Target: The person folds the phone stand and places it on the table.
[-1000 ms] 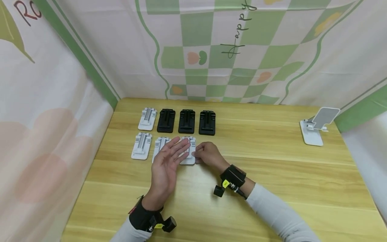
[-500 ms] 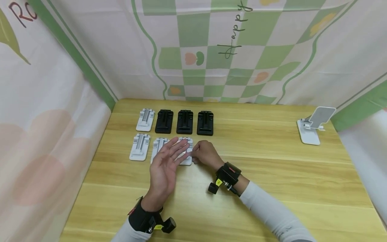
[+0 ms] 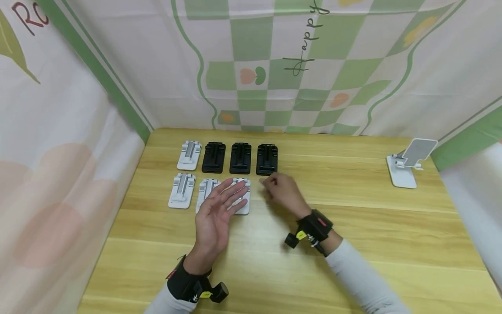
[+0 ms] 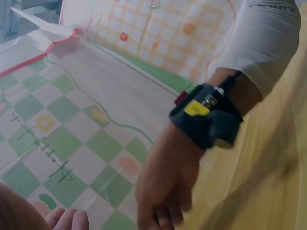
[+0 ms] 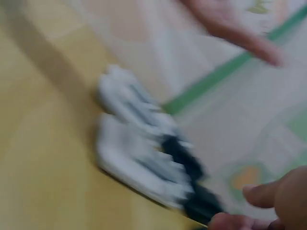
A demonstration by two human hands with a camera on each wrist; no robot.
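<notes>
Folded phone stands lie in two rows on the table. The front row has a white stand (image 3: 182, 191) at its left end, a middle white stand (image 3: 205, 188) and a right white stand (image 3: 243, 208), the latter two partly covered by my left hand (image 3: 215, 216). That hand is held palm up over them with its fingers extended, holding nothing. My right hand (image 3: 285, 194) is off to the right of the front row, thumb and fingers apart and bent, nothing between them. Just behind it lies a black stand (image 3: 267, 160). The right wrist view is blurred.
At the back left, a white stand (image 3: 189, 155) lies beside two more black ones, a left black stand (image 3: 213, 158) and a middle black stand (image 3: 240, 158). An unfolded white phone stand (image 3: 402, 176) stands far right. A patterned curtain (image 3: 251, 39) hangs behind the wooden table (image 3: 353, 253).
My right hand has left the edge of the right white stand and moved to the right and slightly back. My left hand and the stands look unchanged.
</notes>
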